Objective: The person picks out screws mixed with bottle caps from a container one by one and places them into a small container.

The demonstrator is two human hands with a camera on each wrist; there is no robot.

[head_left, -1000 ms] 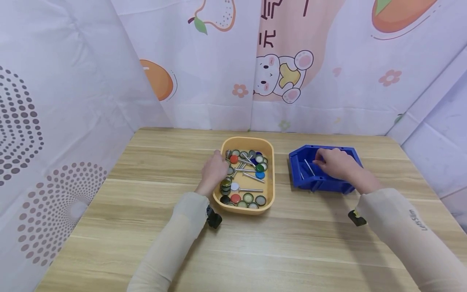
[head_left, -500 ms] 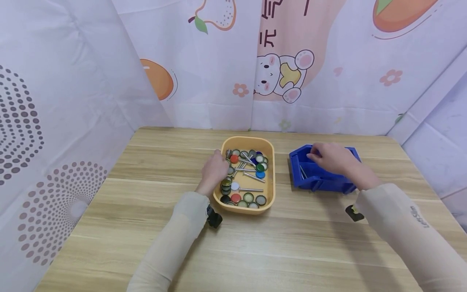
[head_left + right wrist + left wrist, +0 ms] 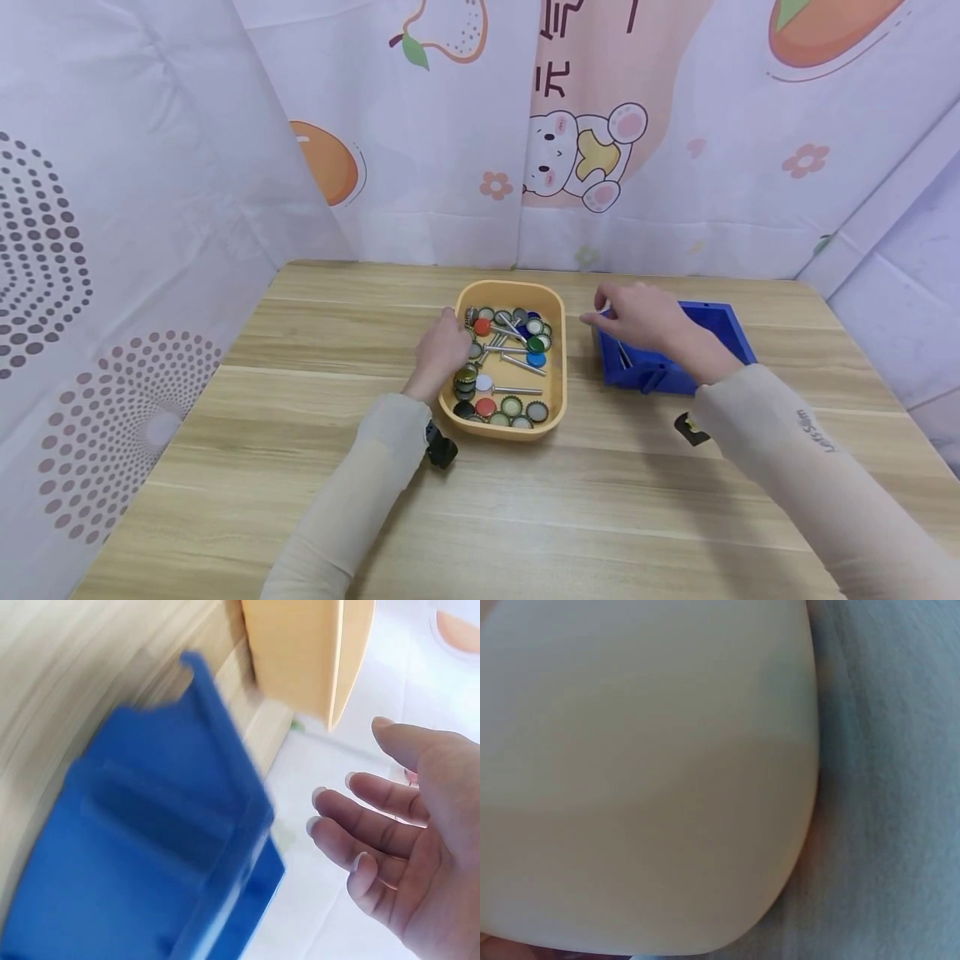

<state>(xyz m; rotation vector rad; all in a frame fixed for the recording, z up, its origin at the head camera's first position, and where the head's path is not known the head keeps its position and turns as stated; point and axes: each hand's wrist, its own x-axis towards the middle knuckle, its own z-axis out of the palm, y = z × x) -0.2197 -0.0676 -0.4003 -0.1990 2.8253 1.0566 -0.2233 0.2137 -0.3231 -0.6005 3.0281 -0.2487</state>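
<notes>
In the head view my left hand [image 3: 441,350] grips the left rim of a yellow-orange plastic tray [image 3: 555,379]. The tray holds many bottle caps, among them a green cap [image 3: 535,344], and several long silver bolts [image 3: 517,391]. Its smooth outer wall [image 3: 652,787] fills most of the left wrist view. My right hand [image 3: 637,317] is over the left end of a blue plastic bin [image 3: 716,321], with fingers loosely bent and nothing between them. In the right wrist view the bare palm [image 3: 442,862] faces the camera. Slim silver bolts [image 3: 625,357] lie in the bin's left end.
Both containers stand on a wooden table [image 3: 525,517], the tray left of the bin with a narrow gap between them. A printed curtain [image 3: 420,167] hangs behind the table's back edge. A small black wrist device [image 3: 441,447] sits below the left hand.
My right hand has moved left across the bin toward the tray. A bolt that slanted below its fingers now lies with another in the bin. The left hand stays at the tray's rim.
</notes>
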